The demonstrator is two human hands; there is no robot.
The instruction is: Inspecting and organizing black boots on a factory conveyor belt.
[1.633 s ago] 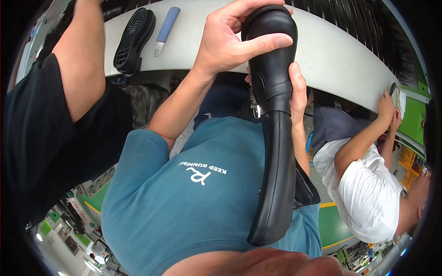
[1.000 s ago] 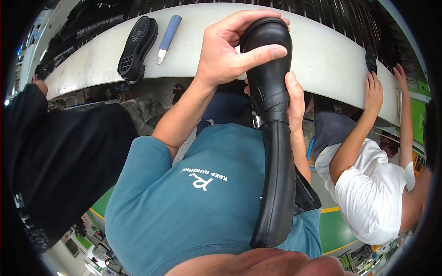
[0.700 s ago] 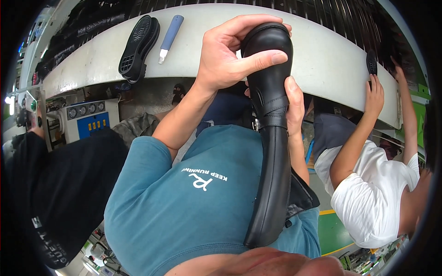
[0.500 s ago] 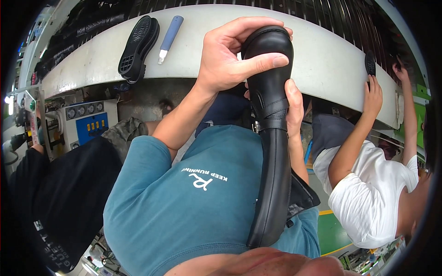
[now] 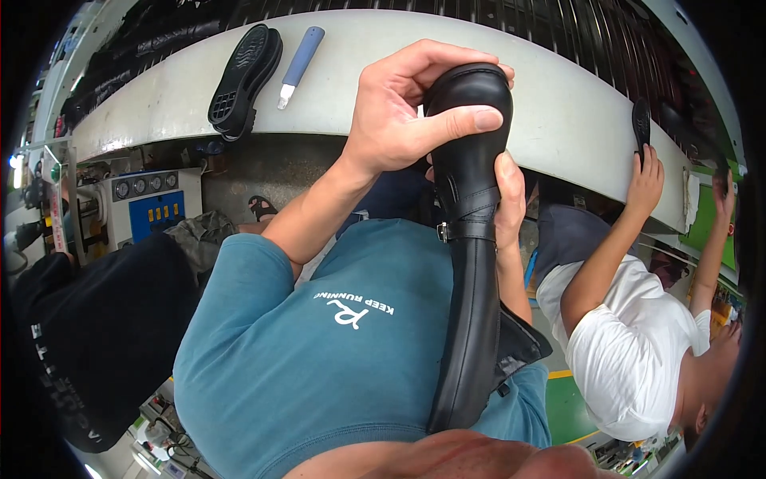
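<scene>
A tall black leather boot (image 5: 472, 271) lies along my chest, its toe pointing away from me and its shaft reaching down toward my neck. My left hand (image 5: 407, 112) grips the toe, with the thumb across the top and the fingers curled round the front edge. Lower down, my right hand (image 5: 509, 199) is wrapped round the right side of the foot near the ankle; its fingers are mostly hidden beneath. A strap with a small metal buckle (image 5: 443, 232) crosses the ankle. The upper shaft's flap (image 5: 523, 347) hangs loose to the right.
On the white bench (image 5: 335, 80) lie a pair of black soles (image 5: 246, 80) and a blue-handled tool (image 5: 302, 68) with a pale tip. A co-worker in white (image 5: 630, 351) at right touches another black sole (image 5: 641, 128). Someone in black (image 5: 104, 319) is at left, near a gauge panel (image 5: 148, 199).
The boot and both my hands have shifted slightly toward me, with the same grip. The co-worker at right has lowered the far arm.
</scene>
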